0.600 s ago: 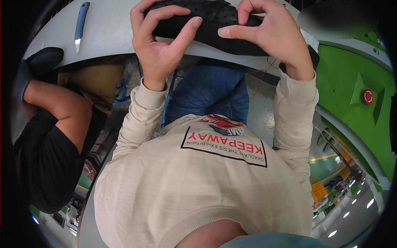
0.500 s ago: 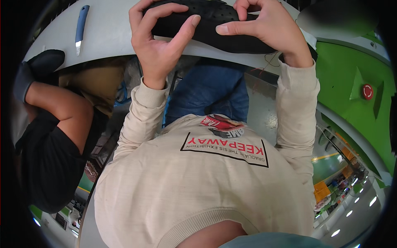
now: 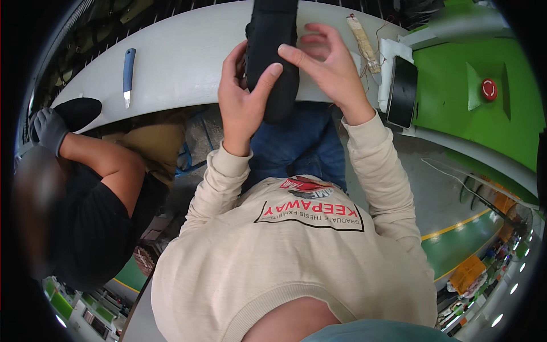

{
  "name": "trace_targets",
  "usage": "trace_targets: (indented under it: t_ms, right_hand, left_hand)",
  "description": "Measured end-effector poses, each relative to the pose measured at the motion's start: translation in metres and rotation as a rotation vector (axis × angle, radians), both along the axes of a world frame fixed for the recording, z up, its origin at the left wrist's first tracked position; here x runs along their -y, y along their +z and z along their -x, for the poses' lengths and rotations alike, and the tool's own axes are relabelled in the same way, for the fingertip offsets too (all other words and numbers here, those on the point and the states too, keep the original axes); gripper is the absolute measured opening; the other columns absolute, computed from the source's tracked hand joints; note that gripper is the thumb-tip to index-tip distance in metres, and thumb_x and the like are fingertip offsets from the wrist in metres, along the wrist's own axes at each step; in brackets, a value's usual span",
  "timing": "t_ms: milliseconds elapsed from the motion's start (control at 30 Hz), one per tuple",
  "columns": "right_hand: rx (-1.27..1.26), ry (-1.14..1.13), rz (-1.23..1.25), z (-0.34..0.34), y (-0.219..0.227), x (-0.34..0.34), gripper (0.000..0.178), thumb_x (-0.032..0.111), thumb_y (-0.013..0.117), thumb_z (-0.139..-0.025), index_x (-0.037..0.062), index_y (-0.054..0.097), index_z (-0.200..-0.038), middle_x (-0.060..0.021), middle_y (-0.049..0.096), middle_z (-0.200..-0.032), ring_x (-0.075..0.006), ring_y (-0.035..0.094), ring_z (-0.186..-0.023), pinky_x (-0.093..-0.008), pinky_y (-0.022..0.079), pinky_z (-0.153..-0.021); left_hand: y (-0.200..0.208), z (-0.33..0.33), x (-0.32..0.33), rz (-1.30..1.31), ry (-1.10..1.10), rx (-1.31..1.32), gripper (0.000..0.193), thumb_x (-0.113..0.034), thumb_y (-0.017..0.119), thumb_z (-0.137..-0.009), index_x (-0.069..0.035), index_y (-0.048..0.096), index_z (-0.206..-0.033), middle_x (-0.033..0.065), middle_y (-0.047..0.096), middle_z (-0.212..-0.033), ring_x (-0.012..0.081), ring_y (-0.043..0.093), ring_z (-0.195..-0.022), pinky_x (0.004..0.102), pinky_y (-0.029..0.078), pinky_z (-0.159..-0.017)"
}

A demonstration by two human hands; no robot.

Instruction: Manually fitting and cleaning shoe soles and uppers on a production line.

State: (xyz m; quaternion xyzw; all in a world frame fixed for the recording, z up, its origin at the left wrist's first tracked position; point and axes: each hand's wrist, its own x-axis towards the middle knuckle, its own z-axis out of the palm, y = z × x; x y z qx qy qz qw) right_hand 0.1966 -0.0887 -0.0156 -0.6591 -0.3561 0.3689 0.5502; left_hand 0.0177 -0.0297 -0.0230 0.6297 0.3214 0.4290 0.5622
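Observation:
A long black shoe [image 3: 273,68], its rounded end toward me, is held upright over the near edge of the table. Along its left side my left hand [image 3: 244,94] is closed, with the fingers behind and the thumb lying on the black face. My right hand [image 3: 330,62] is at the other side, its thumb tip over the shoe's right edge. The other right fingers are spread apart and slightly blurred, away from the shoe.
On the white table [image 3: 182,51] lie a blue-handled knife [image 3: 129,77], a wrapped stick-like bundle with loose threads [image 3: 364,43] and a black phone [image 3: 402,91]. A co-worker's gloved hand [image 3: 50,131] holds a dark shoe-shaped piece [image 3: 80,113]. A green machine with a red button [image 3: 489,89] stands right.
The shoe has turned from lying crosswise to pointing lengthwise toward me. My right hand has loosened and moved left and down; the bundle and phone have come into sight.

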Motion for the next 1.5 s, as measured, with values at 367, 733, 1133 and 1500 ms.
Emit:
trace_targets:
  t_ms: [367,733,1133,1500]
  right_hand:
    - [0.385,-0.113,-0.277,-0.040,0.026,0.004,0.097,0.029,0.097,-0.081,0.0007,0.041,-0.155,-0.0205,0.055,-0.141,-0.0285,0.061,-0.126,-0.0385,0.053,-0.105]
    - [0.295,-0.122,-0.191,-0.017,0.055,-0.002,0.093,0.019,0.094,-0.084,0.0037,0.040,-0.159,-0.0171,0.050,-0.147,-0.0273,0.055,-0.134,-0.0391,0.048,-0.112]
    - [-0.122,0.052,-0.212,-0.057,0.051,-0.005,0.043,0.006,0.071,-0.105,0.0011,0.061,-0.147,-0.0049,0.067,-0.132,-0.0124,0.063,-0.117,-0.0270,0.051,-0.103]
    - [0.293,0.132,-0.326,-0.071,0.045,-0.031,0.032,0.010,0.081,-0.098,0.0012,0.069,-0.126,-0.0093,0.065,-0.131,-0.0153,0.063,-0.117,-0.0293,0.050,-0.103]
  left_hand:
    - [0.020,0.005,-0.019,-0.407,-0.077,-0.298,0.051,-0.025,0.090,-0.089,-0.003,0.076,-0.133,0.0163,0.077,-0.107,0.0256,0.074,-0.095,0.0334,0.058,-0.086]
    - [0.017,0.008,-0.021,-0.282,-0.055,-0.259,0.040,-0.022,0.082,-0.096,-0.006,0.078,-0.133,0.0122,0.076,-0.096,0.0187,0.069,-0.087,0.0291,0.053,-0.082]
    - [0.018,0.006,-0.028,-0.422,-0.035,-0.247,0.036,-0.019,0.082,-0.095,-0.007,0.080,-0.128,0.0099,0.072,-0.086,0.0183,0.063,-0.077,0.0287,0.050,-0.072]
    - [0.014,0.011,-0.034,-0.442,-0.005,-0.251,0.036,-0.019,0.082,-0.094,-0.005,0.080,-0.128,0.0111,0.071,-0.083,0.0189,0.061,-0.071,0.0302,0.047,-0.065]
